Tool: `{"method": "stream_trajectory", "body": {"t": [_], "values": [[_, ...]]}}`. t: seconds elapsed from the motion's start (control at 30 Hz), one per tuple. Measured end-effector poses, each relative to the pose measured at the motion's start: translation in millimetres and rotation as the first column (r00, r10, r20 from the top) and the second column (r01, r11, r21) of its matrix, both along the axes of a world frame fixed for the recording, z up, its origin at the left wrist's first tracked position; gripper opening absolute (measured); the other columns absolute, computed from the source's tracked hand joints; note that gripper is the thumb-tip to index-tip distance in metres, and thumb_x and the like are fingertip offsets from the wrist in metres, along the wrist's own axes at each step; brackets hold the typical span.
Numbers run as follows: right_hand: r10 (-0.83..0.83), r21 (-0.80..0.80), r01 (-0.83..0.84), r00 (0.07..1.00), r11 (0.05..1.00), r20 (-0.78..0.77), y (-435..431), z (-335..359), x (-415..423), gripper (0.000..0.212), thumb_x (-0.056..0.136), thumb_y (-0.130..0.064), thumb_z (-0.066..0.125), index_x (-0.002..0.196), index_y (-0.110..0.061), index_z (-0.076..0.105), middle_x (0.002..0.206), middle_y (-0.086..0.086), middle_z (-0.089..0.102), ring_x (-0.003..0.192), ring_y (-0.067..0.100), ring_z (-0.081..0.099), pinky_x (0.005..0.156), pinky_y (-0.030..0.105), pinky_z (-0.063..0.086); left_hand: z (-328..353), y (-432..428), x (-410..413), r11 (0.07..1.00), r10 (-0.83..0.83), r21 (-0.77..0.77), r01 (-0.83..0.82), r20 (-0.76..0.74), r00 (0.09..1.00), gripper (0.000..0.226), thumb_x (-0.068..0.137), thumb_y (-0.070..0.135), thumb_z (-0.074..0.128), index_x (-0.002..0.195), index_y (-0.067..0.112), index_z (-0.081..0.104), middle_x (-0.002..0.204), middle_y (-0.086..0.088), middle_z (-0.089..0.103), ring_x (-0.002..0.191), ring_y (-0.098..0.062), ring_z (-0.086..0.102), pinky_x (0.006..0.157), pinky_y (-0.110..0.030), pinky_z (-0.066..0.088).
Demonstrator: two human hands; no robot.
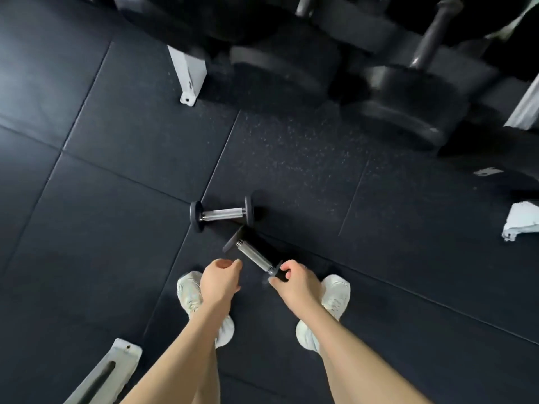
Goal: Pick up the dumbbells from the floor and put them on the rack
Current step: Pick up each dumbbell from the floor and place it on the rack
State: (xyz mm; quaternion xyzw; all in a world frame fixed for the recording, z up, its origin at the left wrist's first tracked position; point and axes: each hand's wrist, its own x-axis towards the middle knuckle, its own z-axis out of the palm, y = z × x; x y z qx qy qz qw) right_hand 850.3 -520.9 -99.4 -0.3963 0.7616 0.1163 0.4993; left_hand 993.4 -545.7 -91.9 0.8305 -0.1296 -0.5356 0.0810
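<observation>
- Your right hand (pixel 291 282) has its fingers curled round the end plate of the near dumbbell (pixel 253 253). It's gripping the plate, not the bar. My guess is you grabbed it there because that end was closest to your shoes (pixel 335 293).
- That dumbbell points diagonally away from you. Its other plate is down by the floor (pixel 116 228), so it looks tipped up from your end, though I can't tell if the far plate is actually touching.
- Your left hand (pixel 220 279) is just beside the bar, loosely curled and holding nothing. It looks lined up to take the knurled handle, which would be a way better hold than a plate edge.
- The far dumbbell (pixel 221 213) lies flat just past the near one, with its left plate right at a corner where the mat seams meet. Nobody's touching it, so it's probably next.
- The rack (pixel 188 74) runs along the far edge of the floor, with its white leg planted on the mat and big dumbbells (pixel 408 106) already on it. It's blurry up there, so I can't spot a free slot.
- There's a white towel (pixel 522 220) at the right edge, well clear of everything.
</observation>
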Motion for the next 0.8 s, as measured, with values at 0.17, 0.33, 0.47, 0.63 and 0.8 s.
{"method": "stream_trajectory", "body": {"t": [0.17,0.33,0.47,0.63,0.8], "values": [[0.049,0.044,-0.049,0.999,0.998,0.018,5.5,-117.4,14.6,0.050,0.081,-0.045,0.069,0.124,-0.024,0.055,0.125,-0.002,0.060,0.115,0.020,0.055,0.086,0.032,0.048,-126.3,20.1,3.2,0.978,0.198,0.080,-0.191,-0.091,0.976,0.013,0.086,0.028,0.065,0.093,0.017,0.064,0.076,-0.005,0.059,0.073,-0.020,0.057,0.078,-0.036,0.055],[0.204,0.084,-0.207,0.978,0.975,0.039,2.0,-214.4,11.6,0.062,0.079,-0.048,0.069,0.134,-0.029,0.046,0.135,-0.002,0.054,0.125,0.021,0.048,0.094,0.035,0.046,-229.4,35.8,-2.8,0.935,0.344,0.143,-0.326,-0.136,0.929,0.054,0.083,0.039,0.068,0.132,0.023,0.052,0.122,-0.005,0.063,0.114,-0.024,0.060,0.100,-0.041,0.045],[0.231,0.152,-0.246,0.967,0.957,0.110,2.8,-261.6,10.7,0.068,0.077,-0.051,0.071,0.136,-0.031,0.042,0.135,-0.002,0.057,0.120,0.023,0.055,0.089,0.035,0.049,-269.3,43.6,-13.3,0.922,0.385,0.117,-0.370,-0.151,0.911,0.062,0.083,0.032,0.069,0.137,0.020,0.042,0.121,-0.006,0.060,0.109,-0.022,0.059,0.085,-0.031,0.048],[0.288,0.202,-0.309,0.949,0.929,0.129,16.2,-289.5,14.8,0.064,0.081,-0.051,0.066,0.136,-0.036,0.038,0.126,0.003,0.061,0.117,0.028,0.054,0.087,0.035,0.047,-292.1,45.9,-27.5,0.876,0.474,0.019,-0.481,-0.210,0.855,0.044,0.085,0.013,0.068,0.123,0.021,0.049,0.114,-0.005,0.064,0.099,-0.019,0.062,0.073,-0.026,0.051],[0.306,0.142,-0.325,0.942,0.935,0.139,16.5,-269.7,12.5,0.053,0.091,-0.039,0.060,0.140,-0.031,0.039,0.131,0.003,0.060,0.124,0.030,0.047,0.092,0.038,0.045,-279.1,39.9,-31.9,0.857,0.507,0.021,-0.514,-0.211,0.836,0.049,0.086,0.011,0.068,0.131,0.018,0.049,0.103,-0.003,0.065,0.101,-0.025,0.064,0.089,-0.038,0.053]]}}
